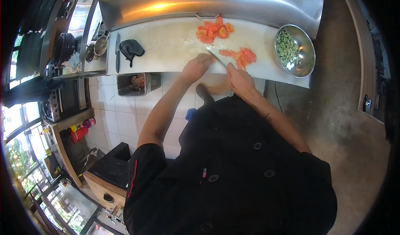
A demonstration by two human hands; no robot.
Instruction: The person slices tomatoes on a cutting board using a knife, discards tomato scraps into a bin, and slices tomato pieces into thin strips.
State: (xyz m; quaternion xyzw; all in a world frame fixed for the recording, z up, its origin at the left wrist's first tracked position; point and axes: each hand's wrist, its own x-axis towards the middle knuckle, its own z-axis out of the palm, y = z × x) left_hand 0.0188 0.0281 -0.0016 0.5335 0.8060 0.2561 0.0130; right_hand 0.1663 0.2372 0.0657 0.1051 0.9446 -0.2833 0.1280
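Observation:
My right hand (241, 81) is closed round the handle of a knife (218, 60), its blade slanting up and left across the white cutting board (166, 37). Close to the blade, my left hand (197, 68) has its fingers bent down together at the board's near edge. A bit of orange-red tomato shows by those fingertips, mostly hidden. Just right of the blade lies a heap of thin tomato strips (246, 57). Farther back is a pile of seeded tomato pieces (213, 30).
A steel bowl (309, 56) with chopped pale green pieces (287, 47) stands on the board's right end. To the left lie a black plastic-looking item (131, 50) and another knife (117, 53). Below the edge is a bin (123, 86) holding scraps. A steel panel (208, 1) runs behind.

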